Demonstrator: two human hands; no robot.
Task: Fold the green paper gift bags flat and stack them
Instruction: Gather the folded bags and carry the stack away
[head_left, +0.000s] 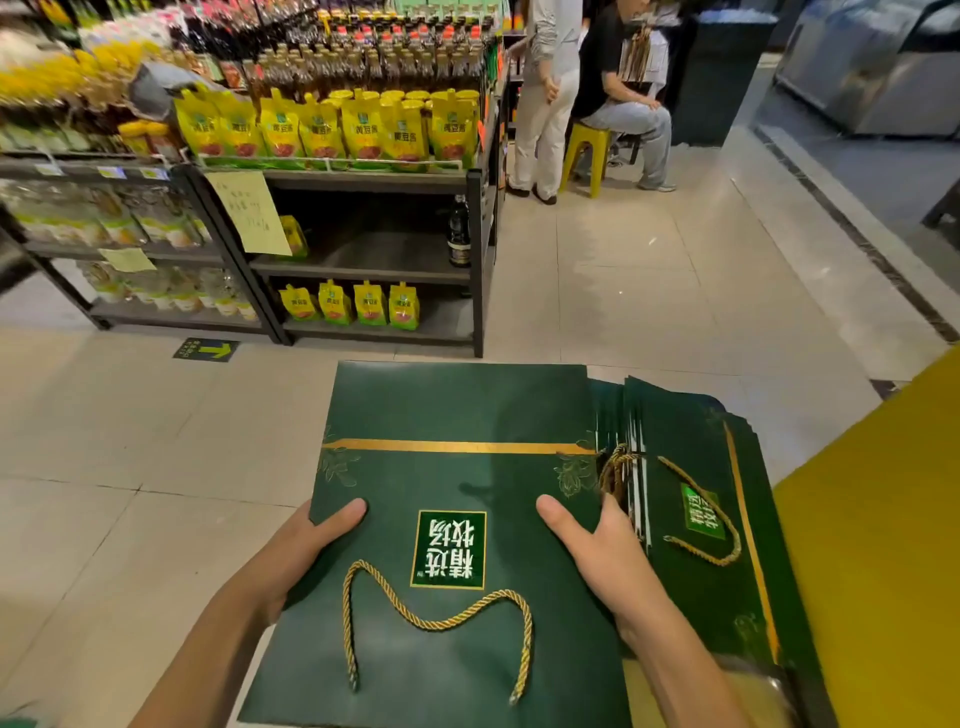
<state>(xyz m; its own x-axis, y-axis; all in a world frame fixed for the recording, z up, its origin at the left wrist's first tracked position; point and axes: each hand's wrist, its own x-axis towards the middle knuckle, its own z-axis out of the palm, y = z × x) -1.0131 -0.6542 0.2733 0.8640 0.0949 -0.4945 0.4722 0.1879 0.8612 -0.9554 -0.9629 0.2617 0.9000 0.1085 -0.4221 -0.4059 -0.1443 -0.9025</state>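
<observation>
A flat dark green gift bag (452, 415) with a gold stripe, a white-lettered label and a gold rope handle (436, 621) is held in front of me. My left hand (291, 551) grips its left edge, thumb on top. My right hand (597, 556) grips its right edge, thumb on the face and fingers hidden beneath. To the right lies a fanned stack of flattened green bags (727, 582) with gold handles, partly under the held bag.
A yellow surface (883, 545) runs along the right beside the stack. Shop shelves (363, 260) with yellow pouches and bottles stand ahead. Two people, one on a yellow stool (584, 156), are at the back. Tiled floor (130, 441) lies below.
</observation>
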